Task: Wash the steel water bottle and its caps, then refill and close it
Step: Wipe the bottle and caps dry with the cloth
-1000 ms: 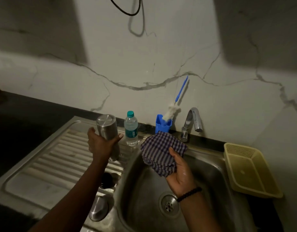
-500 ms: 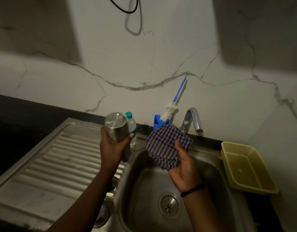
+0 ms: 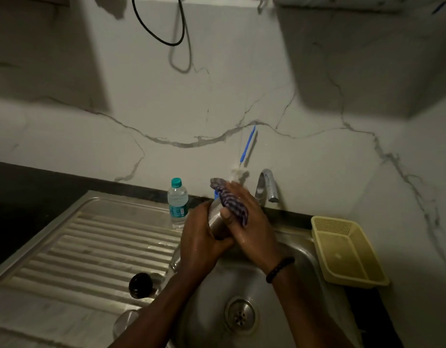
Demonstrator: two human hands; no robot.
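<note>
L hand + R hand round steel bottle

Small plastic water bottle upright at back of drainboard. Yellow basket right of sink basin. Blue-handled brush leaning against marble wall, beside tap.
</note>
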